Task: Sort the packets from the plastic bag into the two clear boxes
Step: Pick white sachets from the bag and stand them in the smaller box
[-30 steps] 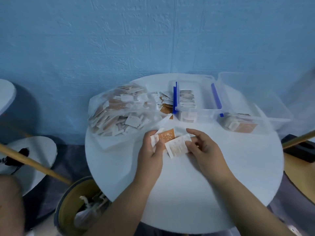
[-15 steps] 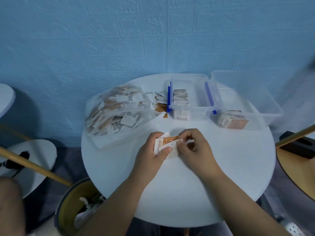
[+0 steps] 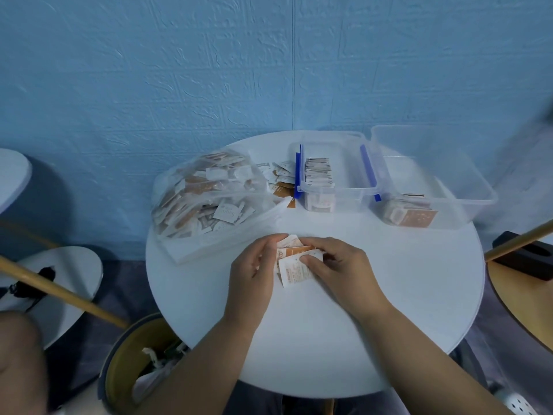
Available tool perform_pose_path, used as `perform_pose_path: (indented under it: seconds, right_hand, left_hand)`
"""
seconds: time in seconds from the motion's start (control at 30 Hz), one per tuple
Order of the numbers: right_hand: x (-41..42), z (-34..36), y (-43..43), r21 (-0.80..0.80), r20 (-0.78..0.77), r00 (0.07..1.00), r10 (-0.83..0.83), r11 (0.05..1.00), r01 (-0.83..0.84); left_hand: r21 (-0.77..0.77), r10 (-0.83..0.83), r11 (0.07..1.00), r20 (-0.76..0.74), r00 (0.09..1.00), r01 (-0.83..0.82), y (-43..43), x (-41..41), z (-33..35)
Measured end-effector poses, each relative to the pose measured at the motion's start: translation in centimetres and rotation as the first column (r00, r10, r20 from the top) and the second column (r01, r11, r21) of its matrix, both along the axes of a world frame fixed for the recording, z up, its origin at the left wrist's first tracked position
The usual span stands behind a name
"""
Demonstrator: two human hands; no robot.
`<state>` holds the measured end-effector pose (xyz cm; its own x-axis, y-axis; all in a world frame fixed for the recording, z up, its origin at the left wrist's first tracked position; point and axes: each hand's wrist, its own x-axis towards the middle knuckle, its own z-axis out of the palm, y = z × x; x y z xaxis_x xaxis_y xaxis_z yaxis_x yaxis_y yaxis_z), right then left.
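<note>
While both hands hover in front of the clear plastic box with blue clips [image 3: 350, 197], on the side nearer me, I read this as the sorting of one small handful. My left hand [image 3: 254, 274] grips a fan of thin orange-and-white paper packets [image 3: 294, 266] from its left edge, fingers curled round it. My right hand [image 3: 344, 271] pinches the white packet at the front, thumb pressed on its face.

My worry is the fan itself. The packets look thin and slick, so pulling one free could drag its neighbours out onto the round white worktop [image 3: 299, 339]. Orange and white faces overlap here, and a packet misjudged in the hands would, I think, end up in the wrong box. Just left of the blue-clipped box the crumpled clear plastic bag [image 3: 206, 193] lies open-mouthed, and a careless reach could spill more from it.

By count: two hands, two boxes, the second clear open box [image 3: 478, 202] just right of the blue-clipped one, and one bag. I make out at least three packets in the fan. Several loose packets [image 3: 278, 178] lie against the blue-clipped box's left wall. Those in the bag and both boxes are too many to count.
</note>
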<state>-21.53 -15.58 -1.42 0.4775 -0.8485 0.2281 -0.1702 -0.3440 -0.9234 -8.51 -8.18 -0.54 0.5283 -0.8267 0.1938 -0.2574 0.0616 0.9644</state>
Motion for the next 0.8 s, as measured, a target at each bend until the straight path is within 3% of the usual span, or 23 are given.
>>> perform_pose_path:
  seconds: [0.1, 0.27, 0.47, 0.7, 0.8]
  right_hand:
    - [0.0, 0.1, 0.0, 0.021, 0.028, 0.999, -0.026, 0.999, 0.025]
    - [-0.1, -0.1, -0.1, 0.036, 0.067, 0.996, -0.057, 0.998, 0.055]
    - [-0.3, -0.4, -0.4, 0.129, 0.229, 0.972, -0.049, 0.992, 0.019]
    - [-0.2, -0.8, -0.9, 0.032, 0.131, 0.991, -0.008, 0.999, 0.004]
    - [-0.2, -1.1, -1.0, 0.077, 0.131, 0.991, 0.02, 0.997, -0.03]
  left_hand:
    - [0.008, 0.059, 0.998, 0.068, 0.996, -0.06, 0.0, 0.1, -0.2]
    - [0.03, 0.127, 0.991, 0.037, 0.991, -0.129, -0.1, 0.3, -0.5]
    - [0.032, 0.144, 0.989, -0.116, 0.983, -0.141, -0.7, 0.7, -1.0]
    - [0.14, -0.11, 0.985, 0.049, 0.993, 0.102, -0.7, 0.5, -1.0]
    - [0.146, -0.157, 0.982, 0.296, 0.942, 0.118, -0.8, 0.4, -1.7]
